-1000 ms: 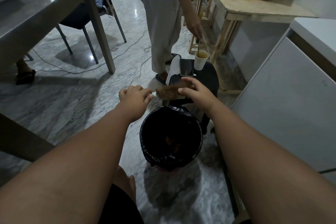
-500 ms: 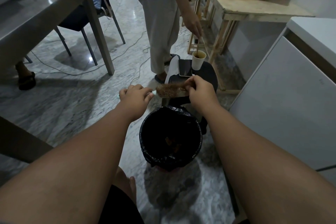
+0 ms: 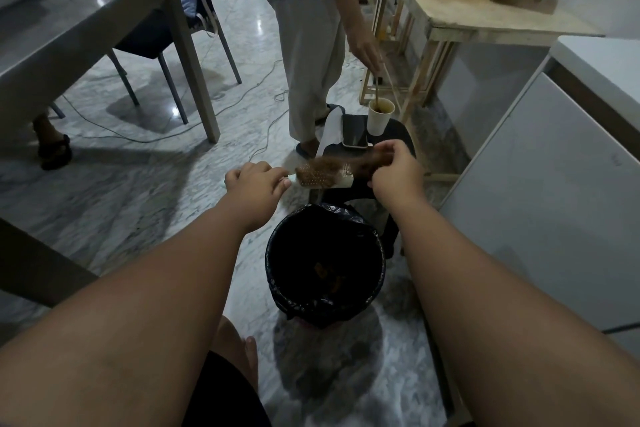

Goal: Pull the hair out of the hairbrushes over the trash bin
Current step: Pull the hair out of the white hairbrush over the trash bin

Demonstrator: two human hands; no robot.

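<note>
A white hairbrush (image 3: 317, 177) matted with brown hair is held level just beyond the far rim of the trash bin (image 3: 277, 274), a round bin lined with a black bag. My left hand (image 3: 254, 182) grips the brush's handle end at the left. My right hand (image 3: 396, 172) pinches a tuft of brown hair (image 3: 369, 163) that stretches from the bristles to the right. The brush's handle is hidden inside my left fist.
A black stool (image 3: 398, 135) behind the bin carries a phone (image 3: 355, 132), a paper cup (image 3: 380, 116) and a white cloth. A person (image 3: 308, 45) stands beyond it, stirring the cup. A grey table (image 3: 86, 28) is left, a wooden table (image 3: 467, 0) and white cabinet (image 3: 554, 191) right.
My right hand has closed on the hair and drawn it rightward and up off the bristles. My left hand and the brush have stayed in place.
</note>
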